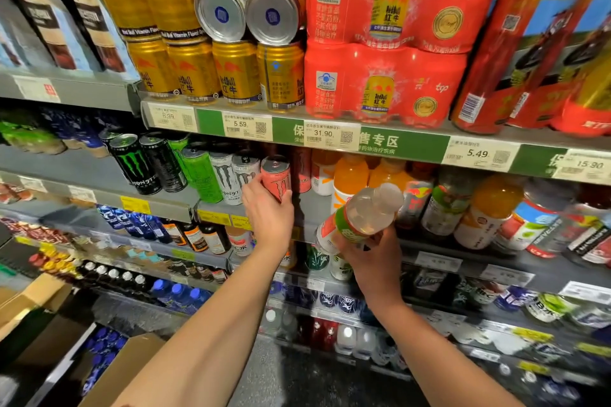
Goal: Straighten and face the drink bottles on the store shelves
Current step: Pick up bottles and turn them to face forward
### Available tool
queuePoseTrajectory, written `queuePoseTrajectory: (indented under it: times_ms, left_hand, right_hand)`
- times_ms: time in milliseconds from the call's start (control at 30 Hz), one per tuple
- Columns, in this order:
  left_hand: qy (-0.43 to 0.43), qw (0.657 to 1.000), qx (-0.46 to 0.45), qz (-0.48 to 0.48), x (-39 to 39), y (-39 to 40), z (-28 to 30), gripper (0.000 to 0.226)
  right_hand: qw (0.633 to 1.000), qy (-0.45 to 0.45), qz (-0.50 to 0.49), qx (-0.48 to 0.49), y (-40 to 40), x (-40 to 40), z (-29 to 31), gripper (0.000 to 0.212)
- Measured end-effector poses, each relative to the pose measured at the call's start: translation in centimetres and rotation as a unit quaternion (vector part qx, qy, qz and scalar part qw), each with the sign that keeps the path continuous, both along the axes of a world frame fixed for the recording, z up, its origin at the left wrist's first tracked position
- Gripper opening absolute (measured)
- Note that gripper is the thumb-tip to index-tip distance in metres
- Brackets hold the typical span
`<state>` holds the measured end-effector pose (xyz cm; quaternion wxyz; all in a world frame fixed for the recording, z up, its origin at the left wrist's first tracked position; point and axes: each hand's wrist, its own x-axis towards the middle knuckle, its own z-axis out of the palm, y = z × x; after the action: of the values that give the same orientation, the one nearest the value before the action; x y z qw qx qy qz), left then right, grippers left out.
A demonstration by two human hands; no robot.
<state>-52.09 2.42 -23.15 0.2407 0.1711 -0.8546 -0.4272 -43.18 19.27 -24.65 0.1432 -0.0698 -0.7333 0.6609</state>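
My left hand [268,212] grips a pink Monster can [277,176] that stands upright on the middle shelf, at the right end of a row of Monster cans. My right hand [369,257] holds a clear plastic bottle [360,214] with a green and orange label, tilted with its white cap pointing up and to the right, in front of the shelf. Orange drink bottles [350,175] stand just behind it on the same shelf.
Gold Red Bull cans [195,73] and red multipacks [383,82] fill the shelf above, two cans lying on their sides. More bottles line the lower shelves. Open cardboard boxes [39,301] sit on the floor at the lower left. The shelf edge [380,142] juts out overhead.
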Motion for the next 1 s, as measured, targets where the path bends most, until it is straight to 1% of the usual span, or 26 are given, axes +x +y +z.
queuePoseTrajectory:
  times_ms: [200, 333, 467, 533, 567, 633, 700, 733, 833, 933, 1000]
  left_hand:
    - [0.009, 1.0, -0.001, 0.008, 0.5, 0.3, -0.6, 0.063]
    - [0.018, 0.999, 0.039, -0.002, 0.1, -0.8, -0.9, 0.056]
    - [-0.001, 0.995, 0.099, -0.014, -0.2, -1.9, -1.5, 0.055]
    - [0.012, 0.995, 0.095, -0.031, -0.1, -2.4, -1.9, 0.051]
    - [0.021, 0.996, 0.075, -0.038, -0.1, -2.6, -2.3, 0.051]
    - [0.029, 0.998, 0.04, -0.034, 0.0, -2.7, -2.8, 0.06]
    - [0.01, 0.998, 0.052, -0.03, -0.1, -2.7, -2.8, 0.069]
    - [-0.003, 0.998, 0.062, -0.031, -0.3, -2.7, -2.8, 0.068]
    - [-0.005, 0.997, 0.08, -0.017, -0.9, -2.6, -3.1, 0.058]
    - [0.036, 0.997, 0.072, -0.011, -0.9, -2.6, -3.9, 0.048]
    - [0.048, 0.996, 0.071, -0.018, -0.9, -2.7, -4.2, 0.045]
  right_hand:
    - [1.0, 0.001, -0.009, 0.012, -0.3, 0.3, -0.4, 0.063]
    - [0.999, -0.001, -0.033, 0.027, -1.5, 0.7, -0.4, 0.068]
    - [0.998, -0.007, -0.058, 0.036, -2.3, 0.6, -0.5, 0.068]
    - [0.996, -0.007, -0.082, 0.047, -2.9, 0.4, -0.4, 0.066]
    - [0.995, -0.004, -0.091, 0.052, -3.2, 0.3, -0.4, 0.064]
    - [0.993, 0.002, -0.105, 0.055, -3.8, 0.2, -0.4, 0.061]
    - [0.992, 0.008, -0.114, 0.046, -4.3, 0.2, -0.6, 0.059]
    - [0.992, 0.011, -0.118, 0.042, -4.5, 0.3, -0.7, 0.059]
    - [0.99, 0.012, -0.132, 0.043, -4.7, 0.8, -1.3, 0.057]
    - [0.988, -0.005, -0.145, 0.043, -4.3, 1.4, -1.8, 0.061]
    - [0.987, -0.009, -0.155, 0.042, -3.9, 1.6, -1.9, 0.065]
